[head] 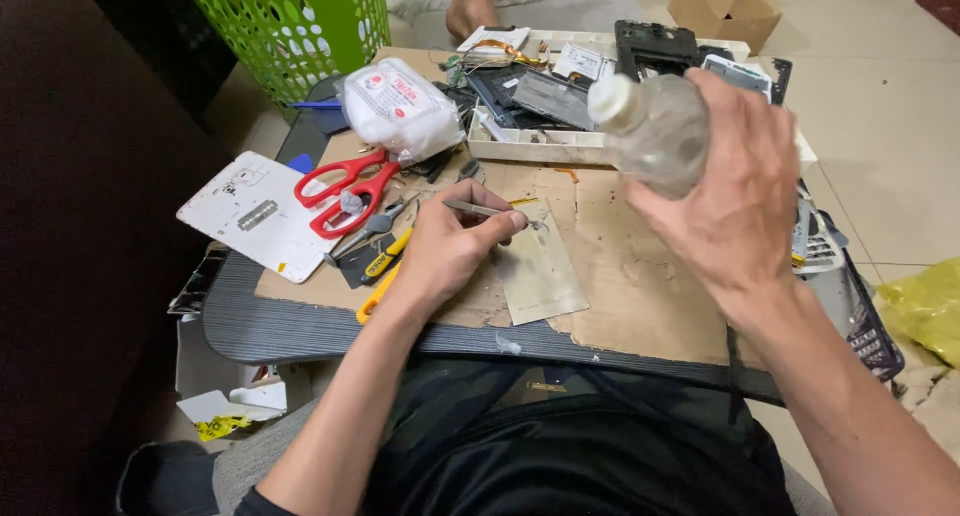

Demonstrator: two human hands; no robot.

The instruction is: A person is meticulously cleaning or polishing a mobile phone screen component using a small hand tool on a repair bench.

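The left hand (pixel 447 248) was closed in a pinch on slim metal tweezers (pixel 478 209), their tip resting on or just above a thin rectangular plate (pixel 540 276); contact could not be confirmed. The plate lay flat on a cardboard sheet (pixel 620 286) near the middle of the table. The right hand (pixel 735 191) gripped a small clear plastic bottle (pixel 655 126), tilted, cap to the left, raised above the cardboard. Red-handled scissors (pixel 345 191) lay left, a white parts tray (pixel 560 146) beyond.
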